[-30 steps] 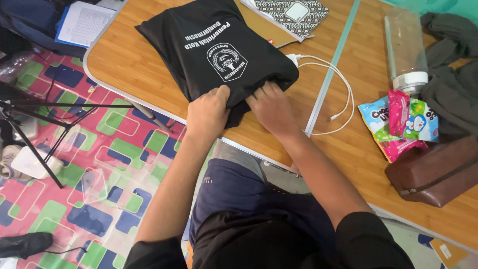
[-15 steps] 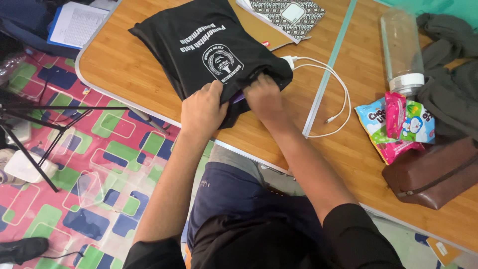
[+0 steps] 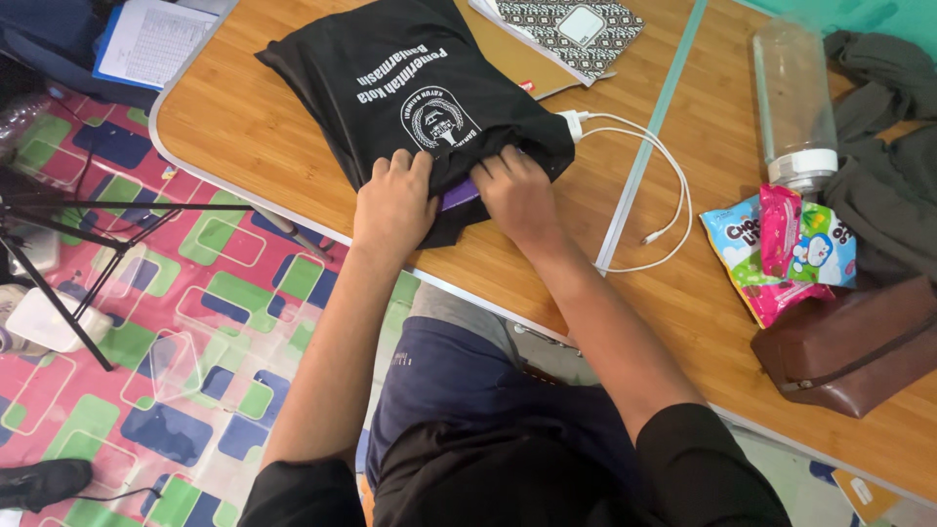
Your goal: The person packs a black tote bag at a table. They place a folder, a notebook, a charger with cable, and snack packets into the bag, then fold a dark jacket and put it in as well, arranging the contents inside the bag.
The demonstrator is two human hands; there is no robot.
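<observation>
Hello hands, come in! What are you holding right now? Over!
Left hand and right hand both gripping the open edge of the black cloth bag. Purple item showing at the opening. White cable alongside, not in the way.

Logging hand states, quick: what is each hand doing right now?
Left hand: closed, gripping the black bag at its opening.
Right hand: fingers tucked into the bag's opening; grip cannot be told.

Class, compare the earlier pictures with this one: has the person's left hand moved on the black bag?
Yes. The left hand has crept farther up the black bag, toward its white round emblem, its fingers now nearly reaching it.
</observation>
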